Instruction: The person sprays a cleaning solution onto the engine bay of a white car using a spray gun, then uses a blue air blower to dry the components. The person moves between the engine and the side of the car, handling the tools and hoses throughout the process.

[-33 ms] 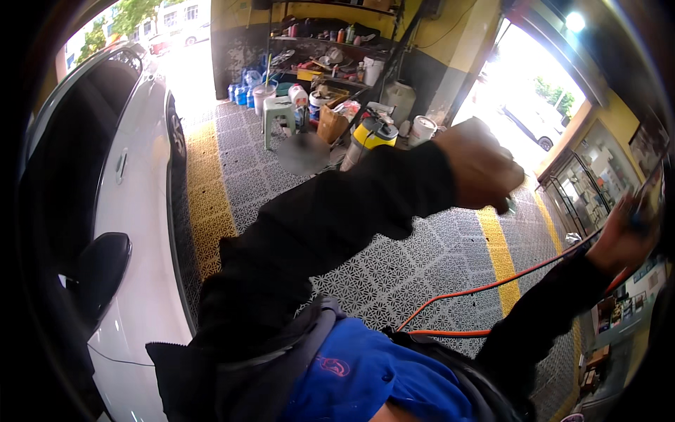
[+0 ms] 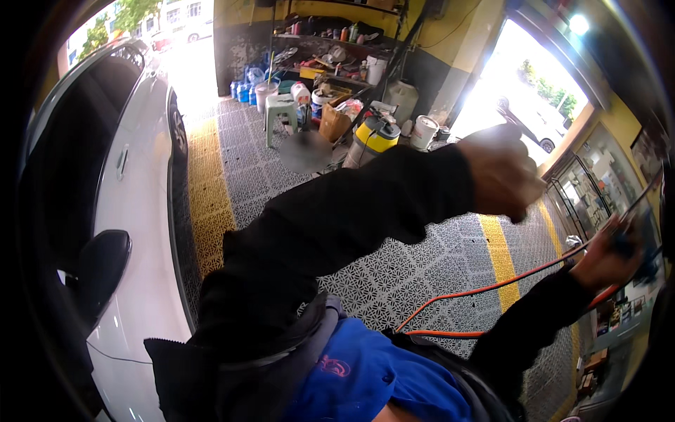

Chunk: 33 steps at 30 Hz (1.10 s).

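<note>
My left hand (image 2: 500, 172) reaches out across to the right at the end of a black sleeve, smeared by motion. Its fingers are curled closed, and whatever may be inside them is hidden. Farther right and lower, my right hand (image 2: 606, 257) is wrapped around a dark blue thing (image 2: 626, 245) whose kind I cannot make out. A thin dark rod (image 2: 643, 197) slants up from beside that hand toward the right rim. An orange-red hose (image 2: 485, 286) runs over the floor and up toward my right hand; whether it joins the held thing is unclear.
A white car (image 2: 133, 232) with a black side mirror (image 2: 104, 271) stands along the left. At the back are cluttered shelves (image 2: 330, 36), a pale green stool (image 2: 281, 104), a yellow-and-grey canister (image 2: 374, 137) and a white bucket (image 2: 424, 131). Grey grid tiles (image 2: 408, 274) with yellow strips cover the floor.
My left hand has shifted slightly right, still closed. My right hand has come a little left, away from the rim, and the dark rod beside it shows more clearly.
</note>
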{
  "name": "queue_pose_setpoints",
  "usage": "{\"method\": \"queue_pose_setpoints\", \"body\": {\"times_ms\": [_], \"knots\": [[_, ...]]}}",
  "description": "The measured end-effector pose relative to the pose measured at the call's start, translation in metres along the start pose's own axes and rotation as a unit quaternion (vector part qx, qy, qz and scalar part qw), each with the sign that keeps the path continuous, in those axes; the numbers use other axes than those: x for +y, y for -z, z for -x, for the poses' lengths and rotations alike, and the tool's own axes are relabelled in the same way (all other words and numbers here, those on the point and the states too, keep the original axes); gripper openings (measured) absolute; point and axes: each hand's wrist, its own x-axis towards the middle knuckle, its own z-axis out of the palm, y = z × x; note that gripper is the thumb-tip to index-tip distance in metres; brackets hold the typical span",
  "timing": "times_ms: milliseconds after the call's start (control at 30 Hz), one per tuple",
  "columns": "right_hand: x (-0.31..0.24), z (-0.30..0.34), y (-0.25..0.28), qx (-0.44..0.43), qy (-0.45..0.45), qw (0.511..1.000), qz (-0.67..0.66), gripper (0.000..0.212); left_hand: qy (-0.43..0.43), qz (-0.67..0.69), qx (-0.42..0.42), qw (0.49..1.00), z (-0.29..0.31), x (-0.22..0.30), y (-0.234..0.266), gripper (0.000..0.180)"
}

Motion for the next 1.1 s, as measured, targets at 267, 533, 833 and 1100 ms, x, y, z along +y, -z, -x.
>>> {"method": "queue_pose_setpoints", "body": {"times_ms": [267, 533, 833, 1100], "knots": [[0.132, 0.355, 0.126, 0.092, -0.284, 0.774, 0.558, 0.023, 0.128, 0.168, 0.174, 0.962, -0.027, 0.011, -0.018, 0.015], [0.115, 0.592, 0.172, -0.292, -0.54, 0.415, 0.671, 0.025, 0.297, 0.387, 0.02, 0.873, 0.26, 0.082, -0.116, 0.01], [0.545, 0.654, 0.005, -0.636, -0.574, 0.274, 0.437, 0.037, 0.683, 0.25, -0.475, 0.496, 0.756, 0.006, -0.047, 0.023], [0.873, 0.584, -0.361, -0.681, -0.553, 0.435, 0.202, 0.029, 0.75, 0.031, -0.66, 0.035, 0.956, -0.033, 0.262, 0.033]]}}
